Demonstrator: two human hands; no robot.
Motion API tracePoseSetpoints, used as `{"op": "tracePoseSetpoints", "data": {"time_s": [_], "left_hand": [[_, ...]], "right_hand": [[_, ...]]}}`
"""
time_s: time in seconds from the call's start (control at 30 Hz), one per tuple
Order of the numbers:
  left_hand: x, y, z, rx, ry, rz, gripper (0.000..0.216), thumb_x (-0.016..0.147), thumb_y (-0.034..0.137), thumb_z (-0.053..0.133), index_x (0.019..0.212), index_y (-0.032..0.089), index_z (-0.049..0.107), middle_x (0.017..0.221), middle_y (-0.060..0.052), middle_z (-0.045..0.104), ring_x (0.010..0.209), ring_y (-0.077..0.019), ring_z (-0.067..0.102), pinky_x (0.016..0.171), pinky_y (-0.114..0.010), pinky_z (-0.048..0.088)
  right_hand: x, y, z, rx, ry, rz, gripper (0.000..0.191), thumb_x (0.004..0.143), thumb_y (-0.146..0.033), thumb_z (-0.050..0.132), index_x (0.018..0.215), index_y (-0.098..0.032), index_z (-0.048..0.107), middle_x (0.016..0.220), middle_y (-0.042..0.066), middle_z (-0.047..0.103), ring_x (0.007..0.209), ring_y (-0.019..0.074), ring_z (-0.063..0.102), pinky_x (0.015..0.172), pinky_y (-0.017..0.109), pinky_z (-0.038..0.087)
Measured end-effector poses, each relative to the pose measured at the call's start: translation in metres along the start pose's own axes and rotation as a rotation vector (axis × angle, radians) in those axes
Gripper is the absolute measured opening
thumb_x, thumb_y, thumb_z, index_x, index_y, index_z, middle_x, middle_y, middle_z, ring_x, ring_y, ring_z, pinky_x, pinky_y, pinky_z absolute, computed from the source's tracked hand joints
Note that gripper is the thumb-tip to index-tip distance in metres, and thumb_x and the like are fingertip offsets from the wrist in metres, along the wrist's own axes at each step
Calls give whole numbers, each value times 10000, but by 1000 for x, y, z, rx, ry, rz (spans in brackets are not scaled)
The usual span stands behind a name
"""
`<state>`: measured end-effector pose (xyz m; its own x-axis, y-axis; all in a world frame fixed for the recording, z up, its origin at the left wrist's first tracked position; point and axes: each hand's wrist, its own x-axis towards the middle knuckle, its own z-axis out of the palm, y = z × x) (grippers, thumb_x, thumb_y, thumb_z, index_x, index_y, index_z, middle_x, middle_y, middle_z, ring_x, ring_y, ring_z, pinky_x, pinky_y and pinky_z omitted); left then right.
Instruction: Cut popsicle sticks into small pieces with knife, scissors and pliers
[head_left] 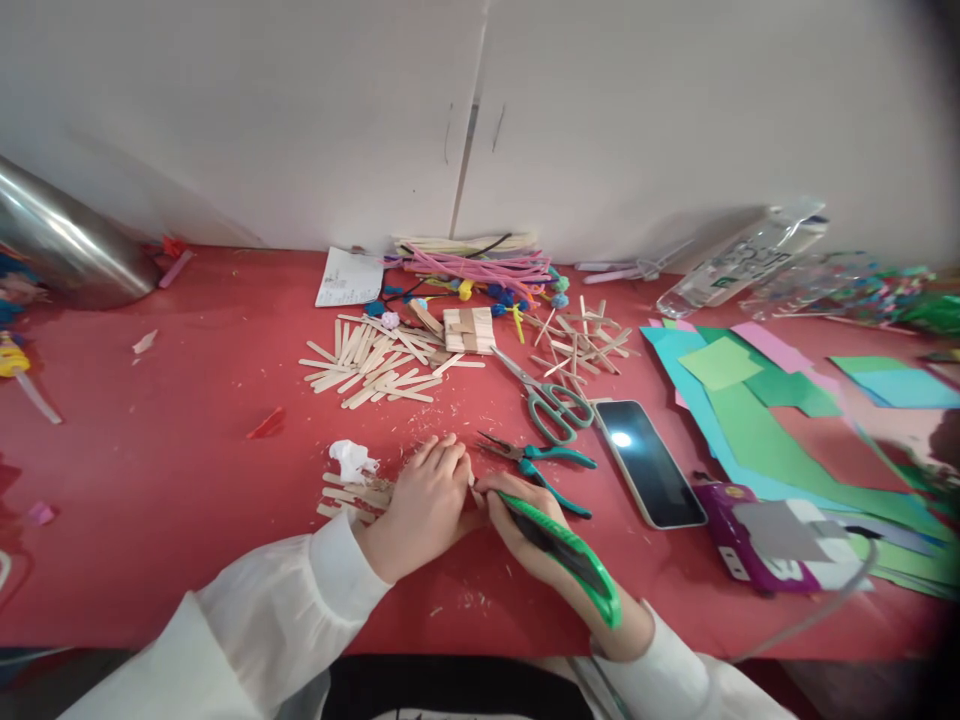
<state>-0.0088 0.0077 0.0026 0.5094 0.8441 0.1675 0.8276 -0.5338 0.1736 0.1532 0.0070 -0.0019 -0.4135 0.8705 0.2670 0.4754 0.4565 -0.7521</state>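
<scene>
My right hand (525,520) is closed round a green box cutter (566,550); its handle slants back over the wrist and its front end points at my left hand. Fingers bent, my left hand (427,495) presses down on the table right beside it. A pale bit of a craft stick (473,492) shows between the two hands; my left fingers hide the rest. Left of that hand lie several craft sticks (349,492) and a crumpled white tissue (352,460). Needle-nose pliers (536,458) with teal handles lie just beyond my right hand.
Scissors (547,393), a phone (651,465) and a purple box (750,540) lie to the right. Loose craft sticks (367,355), thin split sticks (581,345) and pipe cleaners (472,262) spread behind. Coloured paper (780,420) and a plastic bottle (742,260) occupy the far right.
</scene>
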Motion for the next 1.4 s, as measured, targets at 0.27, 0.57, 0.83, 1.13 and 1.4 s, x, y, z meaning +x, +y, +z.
{"op": "tracePoseSetpoints", "data": {"time_s": [0.27, 0.57, 0.83, 1.13, 1.4], "left_hand": [[2, 0, -2, 5, 16, -24, 449, 763, 472, 674, 1005, 101, 602, 1098, -151, 630, 1150, -315, 535, 1018, -430, 374], [0, -1, 0, -2, 16, -15, 440, 767, 467, 672, 1041, 132, 591, 1128, -144, 624, 1170, -306, 526, 1017, -434, 375], [1, 0, 1, -1, 6, -7, 444, 772, 411, 677, 1065, 89, 593, 1167, -180, 606, 1185, -313, 514, 1023, -425, 376], [2, 0, -1, 15, 1, -7, 487, 778, 480, 653, 1052, 79, 608, 1143, -167, 627, 1177, -309, 521, 1038, -414, 355], [1, 0, 1, 24, 17, 1, 544, 774, 505, 649, 1085, 61, 596, 1155, -176, 623, 1168, -310, 525, 1031, -419, 355]], "right_hand": [[-14, -15, -9, -25, 158, 126, 186, 895, -235, 449, 903, -220, 633, 767, 26, 701, 653, 172, 670, 691, 305, 573], [-17, -15, -5, -35, 153, 110, 195, 908, -255, 429, 916, -244, 624, 857, 33, 712, 786, 207, 687, 715, 336, 581], [-10, -1, -2, -14, 61, 57, 206, 888, -226, 444, 834, -237, 642, 743, 23, 697, 650, 184, 677, 633, 294, 574], [-17, -5, -8, -9, 134, 121, 197, 903, -252, 427, 869, -220, 618, 643, -6, 624, 572, 154, 621, 607, 271, 540], [-10, -14, -13, -19, 95, 139, 196, 892, -239, 446, 831, -214, 631, 674, -1, 653, 568, 155, 632, 590, 259, 545]]}}
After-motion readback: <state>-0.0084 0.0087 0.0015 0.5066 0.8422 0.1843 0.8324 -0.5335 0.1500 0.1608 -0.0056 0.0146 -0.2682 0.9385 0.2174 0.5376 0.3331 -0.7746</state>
